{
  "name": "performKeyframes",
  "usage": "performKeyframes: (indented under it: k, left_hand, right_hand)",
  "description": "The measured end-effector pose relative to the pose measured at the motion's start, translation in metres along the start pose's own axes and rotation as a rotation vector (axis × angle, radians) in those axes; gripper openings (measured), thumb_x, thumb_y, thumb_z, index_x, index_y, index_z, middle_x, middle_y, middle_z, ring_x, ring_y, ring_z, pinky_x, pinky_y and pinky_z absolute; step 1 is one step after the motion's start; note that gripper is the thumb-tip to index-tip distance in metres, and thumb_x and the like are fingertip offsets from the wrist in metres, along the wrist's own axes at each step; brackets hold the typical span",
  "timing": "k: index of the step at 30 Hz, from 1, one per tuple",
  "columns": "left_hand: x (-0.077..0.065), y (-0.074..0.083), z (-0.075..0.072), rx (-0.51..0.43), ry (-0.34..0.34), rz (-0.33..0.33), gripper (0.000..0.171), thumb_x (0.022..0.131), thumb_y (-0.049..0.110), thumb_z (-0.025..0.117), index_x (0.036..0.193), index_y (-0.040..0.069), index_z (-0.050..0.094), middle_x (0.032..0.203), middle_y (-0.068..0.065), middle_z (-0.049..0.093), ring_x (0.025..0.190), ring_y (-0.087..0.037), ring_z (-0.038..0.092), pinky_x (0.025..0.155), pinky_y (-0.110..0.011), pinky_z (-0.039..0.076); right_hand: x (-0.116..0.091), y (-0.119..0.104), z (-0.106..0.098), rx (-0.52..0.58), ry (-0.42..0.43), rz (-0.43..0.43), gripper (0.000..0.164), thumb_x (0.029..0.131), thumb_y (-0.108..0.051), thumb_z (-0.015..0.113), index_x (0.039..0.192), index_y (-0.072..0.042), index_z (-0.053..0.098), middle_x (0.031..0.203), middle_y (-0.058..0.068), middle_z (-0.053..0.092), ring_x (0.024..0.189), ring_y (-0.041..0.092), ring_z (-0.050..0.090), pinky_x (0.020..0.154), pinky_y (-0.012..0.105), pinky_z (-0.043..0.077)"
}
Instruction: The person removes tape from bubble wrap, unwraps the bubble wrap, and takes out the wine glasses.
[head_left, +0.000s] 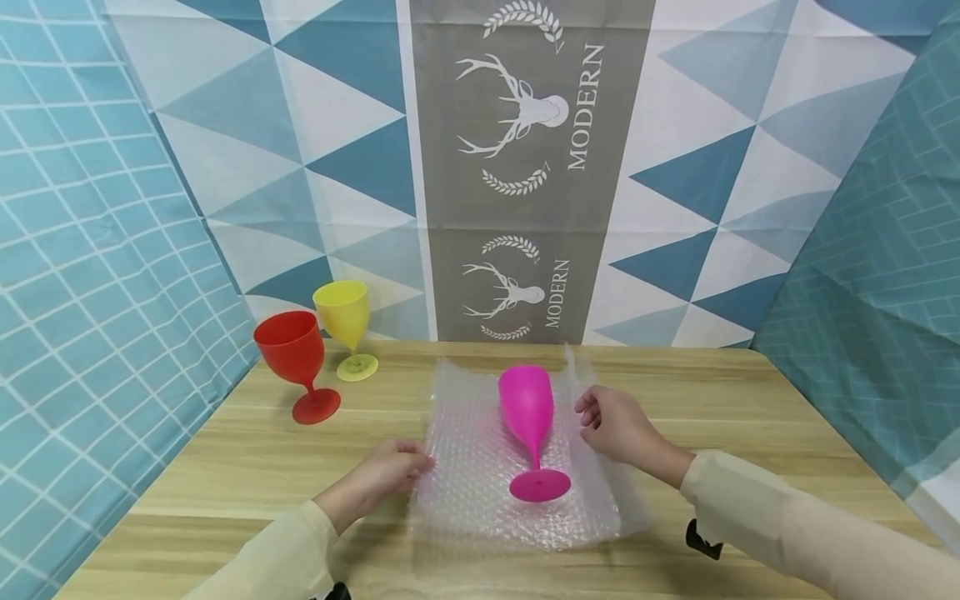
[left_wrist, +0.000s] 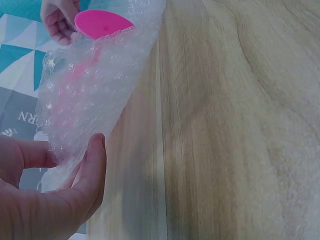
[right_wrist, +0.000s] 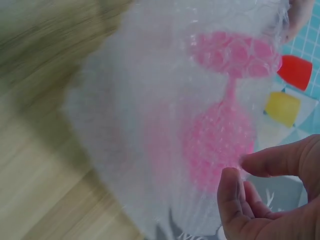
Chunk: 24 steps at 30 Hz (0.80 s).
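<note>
A magenta plastic goblet [head_left: 527,408] lies on its side on a clear sheet of bubble wrap [head_left: 472,483], its foot toward me. My left hand [head_left: 386,473] pinches the wrap's left edge between thumb and fingers, as the left wrist view shows up close. On the opposite side, my right hand [head_left: 618,423] pinches the raised right edge. In the right wrist view, the wrap [right_wrist: 130,100] stands up in front of the goblet, which shows through the bubbles. Neither hand touches the goblet.
At the back left of the wooden table [head_left: 712,400] stand a red goblet [head_left: 292,346] and, behind it, a yellow goblet [head_left: 345,312], both upright. A patterned cloth backdrop [head_left: 352,150] rises behind the table, with tile-patterned sheets at both sides.
</note>
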<state>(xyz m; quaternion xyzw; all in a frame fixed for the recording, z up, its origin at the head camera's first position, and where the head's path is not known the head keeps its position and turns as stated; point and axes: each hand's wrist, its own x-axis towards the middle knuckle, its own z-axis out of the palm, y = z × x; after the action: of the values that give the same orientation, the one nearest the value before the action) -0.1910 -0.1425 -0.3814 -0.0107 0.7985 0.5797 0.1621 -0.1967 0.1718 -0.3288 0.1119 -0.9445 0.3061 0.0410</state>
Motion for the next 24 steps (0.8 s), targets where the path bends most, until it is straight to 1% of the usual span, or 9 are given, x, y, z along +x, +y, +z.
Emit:
performKeyframes:
  k: [3,5,9,13,16,18,20,23,24]
  left_hand:
    - [0.001,-0.001,-0.001,0.007,0.012,-0.001,0.02,0.09,0.006,0.057,0.103,-0.009,0.061,0.084,-0.001,0.059,0.077,-0.011,0.056,0.07,-0.023,0.052]
    - [0.002,-0.002,-0.002,0.003,0.008,0.006,0.022,0.09,0.005,0.056,0.105,-0.011,0.06,0.085,-0.002,0.06,0.078,-0.012,0.057,0.071,-0.024,0.053]
    - [0.003,-0.002,-0.005,0.012,0.019,0.0,0.03,0.09,0.005,0.057,0.113,-0.014,0.058,0.094,-0.008,0.064,0.084,-0.014,0.06,0.078,-0.029,0.056]
    - [0.005,-0.002,-0.007,0.029,0.028,-0.008,0.033,0.091,0.005,0.057,0.116,-0.015,0.057,0.099,-0.012,0.065,0.087,-0.016,0.061,0.083,-0.033,0.057]
    - [0.007,-0.003,-0.009,0.026,0.016,-0.002,0.03,0.091,0.005,0.056,0.114,-0.015,0.058,0.096,-0.01,0.063,0.085,-0.014,0.06,0.081,-0.03,0.057]
    - [0.008,-0.004,-0.011,0.024,0.004,0.002,0.028,0.091,0.005,0.056,0.111,-0.014,0.058,0.093,-0.007,0.062,0.083,-0.013,0.058,0.079,-0.028,0.056]
    - [0.01,-0.005,-0.012,0.021,-0.007,0.009,0.025,0.091,0.005,0.055,0.108,-0.013,0.059,0.091,-0.005,0.061,0.082,-0.013,0.058,0.077,-0.026,0.055]
    - [0.011,-0.006,-0.014,0.032,-0.012,0.016,0.022,0.091,0.005,0.056,0.105,-0.012,0.059,0.09,-0.005,0.06,0.082,-0.013,0.058,0.077,-0.026,0.055]
    - [0.012,-0.006,-0.015,0.039,-0.01,0.018,0.022,0.091,0.005,0.056,0.104,-0.012,0.059,0.09,-0.005,0.06,0.082,-0.013,0.058,0.077,-0.026,0.055]
  right_hand:
    - [-0.001,0.012,-0.002,-0.018,0.019,0.001,0.022,0.077,0.001,0.075,0.093,0.004,0.061,0.079,0.008,0.063,0.071,0.013,0.055,0.061,0.023,0.048]
    - [-0.002,0.02,-0.003,-0.024,0.029,0.006,0.022,0.076,0.0,0.076,0.092,0.004,0.061,0.078,0.008,0.063,0.071,0.013,0.055,0.059,0.022,0.047]
    - [-0.003,0.034,-0.003,-0.034,0.039,0.039,0.025,0.075,-0.003,0.078,0.091,0.003,0.06,0.079,0.008,0.062,0.071,0.014,0.055,0.059,0.022,0.046]
    - [-0.003,0.042,-0.003,-0.046,0.038,0.08,0.03,0.076,-0.007,0.079,0.095,0.005,0.059,0.085,0.013,0.062,0.076,0.018,0.057,0.066,0.029,0.051]
    - [-0.002,0.047,-0.002,-0.044,0.024,0.116,0.036,0.077,-0.009,0.078,0.102,0.008,0.058,0.091,0.017,0.063,0.081,0.022,0.061,0.072,0.037,0.055]
    - [-0.001,0.051,-0.001,-0.022,0.003,0.158,0.039,0.079,-0.011,0.076,0.106,0.01,0.058,0.094,0.019,0.064,0.085,0.025,0.063,0.075,0.04,0.056]
    - [0.0,0.055,-0.001,0.012,-0.028,0.204,0.04,0.081,-0.013,0.074,0.109,0.011,0.058,0.097,0.021,0.066,0.088,0.026,0.065,0.076,0.039,0.057]
    - [0.002,0.063,-0.001,0.115,-0.104,0.283,0.043,0.085,-0.015,0.069,0.115,0.014,0.058,0.106,0.026,0.066,0.09,0.024,0.066,0.076,0.036,0.058]
    - [0.002,0.065,-0.002,0.157,-0.134,0.297,0.043,0.087,-0.014,0.067,0.117,0.015,0.057,0.109,0.028,0.065,0.09,0.022,0.066,0.075,0.035,0.059]
